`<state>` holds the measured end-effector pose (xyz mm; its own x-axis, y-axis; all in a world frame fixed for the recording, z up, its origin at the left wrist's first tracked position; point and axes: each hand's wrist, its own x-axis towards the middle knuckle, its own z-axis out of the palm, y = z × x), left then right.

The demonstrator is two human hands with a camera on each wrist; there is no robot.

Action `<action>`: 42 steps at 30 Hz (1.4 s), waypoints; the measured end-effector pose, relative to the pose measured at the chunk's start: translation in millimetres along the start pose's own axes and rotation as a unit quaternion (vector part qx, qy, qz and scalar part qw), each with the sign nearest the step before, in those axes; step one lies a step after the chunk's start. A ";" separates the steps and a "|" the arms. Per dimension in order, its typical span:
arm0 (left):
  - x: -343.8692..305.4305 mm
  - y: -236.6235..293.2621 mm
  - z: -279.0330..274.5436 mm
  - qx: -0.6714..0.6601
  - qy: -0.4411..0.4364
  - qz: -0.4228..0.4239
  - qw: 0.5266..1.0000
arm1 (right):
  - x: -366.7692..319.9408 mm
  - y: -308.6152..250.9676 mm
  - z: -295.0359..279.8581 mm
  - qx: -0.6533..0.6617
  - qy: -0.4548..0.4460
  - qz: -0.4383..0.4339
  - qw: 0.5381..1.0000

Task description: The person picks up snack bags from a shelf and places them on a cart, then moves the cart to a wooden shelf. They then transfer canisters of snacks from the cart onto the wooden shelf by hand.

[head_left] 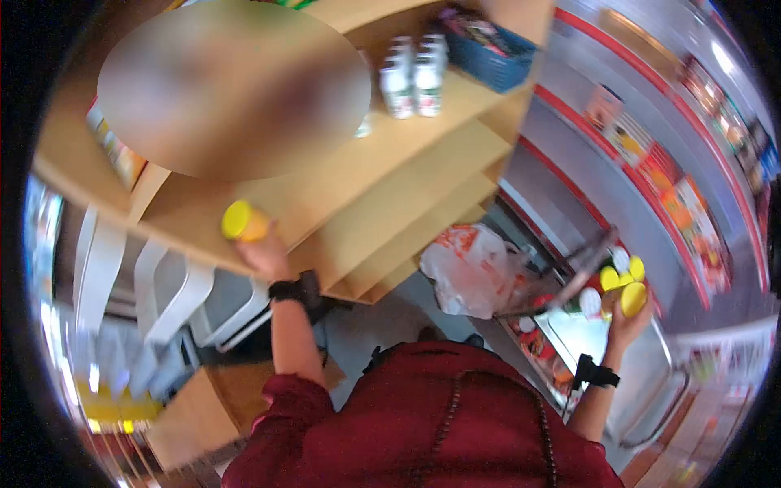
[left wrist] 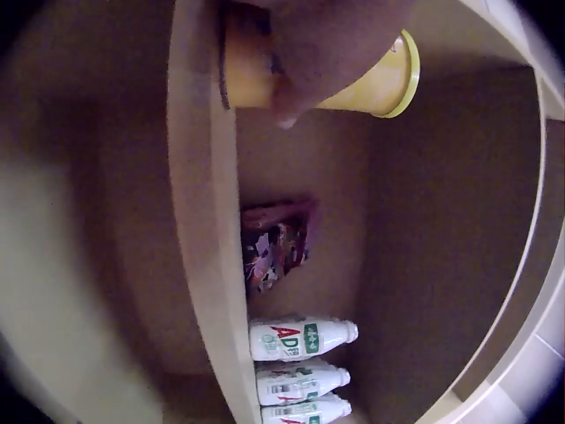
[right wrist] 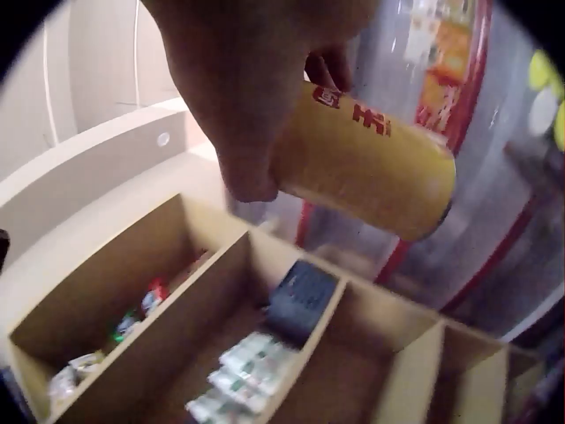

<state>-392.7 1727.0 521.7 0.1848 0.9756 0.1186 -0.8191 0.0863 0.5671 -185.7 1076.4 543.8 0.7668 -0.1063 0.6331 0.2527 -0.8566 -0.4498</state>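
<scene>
- My right hand [head_left: 626, 325] curls round the right can [right wrist: 371, 163], a smooth yellow cylinder with red print, held up tilted beside the wire basket [head_left: 569, 285]
- My thumb covers part of that print (I cannot read the rest)
- The basket holds more yellow and white lids, too small to tell apart
- My left hand [head_left: 262, 256] grips the left can [left wrist: 318, 71], which has the same yellow body and a rimmed yellow lid; it lies sideways at the front edge of the wooden shelf [head_left: 366, 163]
- My fingers hide its label
- A crinkled white and orange plastic bag [head_left: 468, 268] hangs below the shelf
- Further in on the pale, matte boards stand white bottles [left wrist: 300, 340] with green and red labels, with a blurred dark packet [left wrist: 274, 243] beside them
- Farthest along sits a blue basket [head_left: 488, 61]
</scene>
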 end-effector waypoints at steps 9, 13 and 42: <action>-75.0 21.5 35.0 0.730 0.025 0.369 0.575 | 38.1 -305.0 135.9 0.483 -0.325 -0.168 0.796; -65.0 72.9 70.8 0.813 -0.185 0.410 0.371 | -5.9 -428.2 177.9 0.554 -0.416 -0.259 0.672; -2.3 99.1 83.3 0.899 -0.280 0.282 0.184 | -36.9 -560.3 171.4 0.242 -0.529 -0.510 0.633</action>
<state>-429.0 1716.5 645.6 0.7846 0.5106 0.3518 0.6176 -0.6937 -0.3706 -254.4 1646.9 664.5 -0.0395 0.9953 0.0883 0.8901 0.0752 -0.4496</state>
